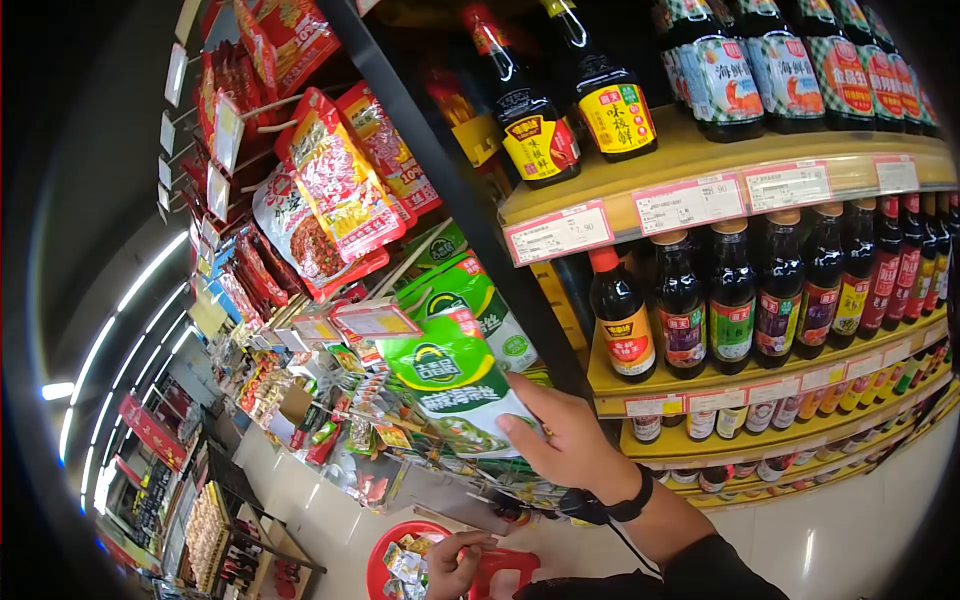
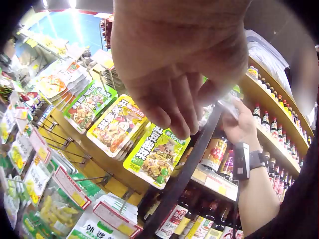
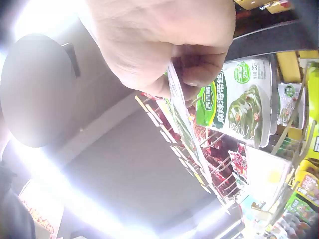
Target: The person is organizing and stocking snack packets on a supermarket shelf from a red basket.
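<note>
My right hand (image 1: 560, 435) pinches a green-and-white food packet (image 1: 450, 385) at its lower right edge, thumb across the front. The packet is raised before the hanging rack, overlapping similar green packets (image 1: 490, 310) behind it. From the right wrist, the held packet (image 3: 187, 127) appears nearly edge-on under the curled fingers of the right hand (image 3: 169, 45). Low in the head view, my left hand (image 1: 455, 565) hangs near a red basket (image 1: 378, 570) with packets inside. Its fingers are loosely curled around nothing; the left wrist view shows this hand (image 2: 179, 69) from close up.
Shelves of dark sauce bottles (image 1: 735, 310) with price tags stand on the right, past a dark upright post (image 1: 440, 150). Red packets (image 1: 345, 180) hang on hooks to the left, price-tag holders (image 1: 375, 320) jutting out. Farther left, display stands (image 1: 205, 530) line the aisle.
</note>
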`<state>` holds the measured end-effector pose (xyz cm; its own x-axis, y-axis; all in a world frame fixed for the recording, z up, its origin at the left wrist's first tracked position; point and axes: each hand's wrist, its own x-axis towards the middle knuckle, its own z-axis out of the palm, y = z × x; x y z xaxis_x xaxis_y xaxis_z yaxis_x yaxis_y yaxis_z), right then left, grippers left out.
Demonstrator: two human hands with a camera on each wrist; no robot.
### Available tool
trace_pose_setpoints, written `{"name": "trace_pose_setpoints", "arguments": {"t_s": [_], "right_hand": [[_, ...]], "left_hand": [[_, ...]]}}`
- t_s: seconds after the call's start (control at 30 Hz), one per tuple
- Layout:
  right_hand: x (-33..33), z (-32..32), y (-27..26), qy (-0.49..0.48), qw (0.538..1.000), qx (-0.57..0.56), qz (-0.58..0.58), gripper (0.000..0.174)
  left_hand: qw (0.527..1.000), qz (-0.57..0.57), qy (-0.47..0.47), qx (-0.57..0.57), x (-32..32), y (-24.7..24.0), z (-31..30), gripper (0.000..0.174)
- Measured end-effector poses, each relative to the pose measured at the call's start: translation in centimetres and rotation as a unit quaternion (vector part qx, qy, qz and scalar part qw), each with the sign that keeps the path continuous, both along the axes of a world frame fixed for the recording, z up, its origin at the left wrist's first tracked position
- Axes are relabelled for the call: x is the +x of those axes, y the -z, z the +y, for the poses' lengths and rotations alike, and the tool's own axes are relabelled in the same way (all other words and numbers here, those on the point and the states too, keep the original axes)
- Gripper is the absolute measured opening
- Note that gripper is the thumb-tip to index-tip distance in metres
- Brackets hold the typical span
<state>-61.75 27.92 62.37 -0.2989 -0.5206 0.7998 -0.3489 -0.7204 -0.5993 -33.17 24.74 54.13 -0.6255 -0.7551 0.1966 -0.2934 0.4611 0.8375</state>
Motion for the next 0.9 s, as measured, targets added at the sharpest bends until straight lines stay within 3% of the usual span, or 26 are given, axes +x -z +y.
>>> {"name": "trace_pose_setpoints", "arguments": {"t_s": [0.33, 0.73, 0.9], "right_hand": [[0.1, -2.3, -1.0, -0.046, 0.996, 0.004, -0.075, 0.046], [0.2, -1.7, -1.7, 0.022, 0.999, 0.046, -0.010, 0.043], [0.3, -2.4, -1.6, 0.060, 0.998, 0.002, -0.027, 0.042]], "left_hand": [[1.000, 0.021, 0.016, -0.003, -0.3, 3.6, -1.4, 0.023], [0.998, 0.007, 0.039, -0.043, -2.3, 3.0, -1.3, 0.021], [0.998, 0.023, 0.051, -0.039, -2.1, 3.8, -1.9, 0.020]]}}
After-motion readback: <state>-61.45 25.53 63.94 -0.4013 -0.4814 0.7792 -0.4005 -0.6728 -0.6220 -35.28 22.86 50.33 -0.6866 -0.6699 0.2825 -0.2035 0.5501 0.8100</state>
